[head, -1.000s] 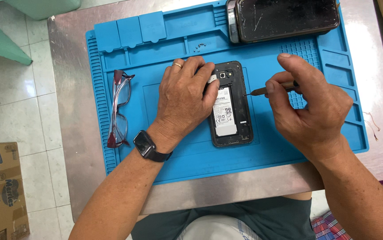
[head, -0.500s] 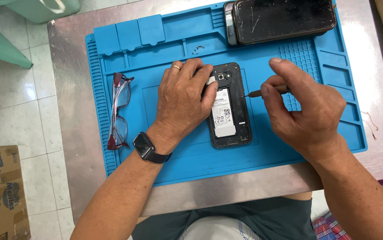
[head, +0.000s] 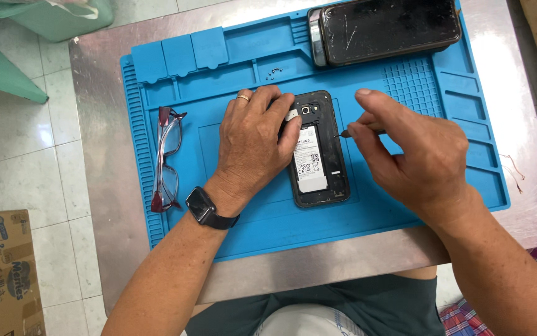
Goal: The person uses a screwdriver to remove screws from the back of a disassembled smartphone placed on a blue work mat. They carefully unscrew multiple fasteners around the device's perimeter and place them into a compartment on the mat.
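— Two hands are engaged: the opened phone point(head: 317, 149), mid-tabletop, is pinned under the left hand point(head: 257, 144); a thin tool point(head: 345, 132), probably a screwdriver, is pinched by the right hand point(head: 419, 157).
— A slipped tip could gouge the battery.

The left hand point(head: 253, 146) covers the left edge of the opened phone point(head: 318, 152). The right hand point(head: 414, 152) hides most of the thin tool point(head: 344, 132); only its tip shows. The cardboard box point(head: 0, 274), near left, is cut off by the edge.
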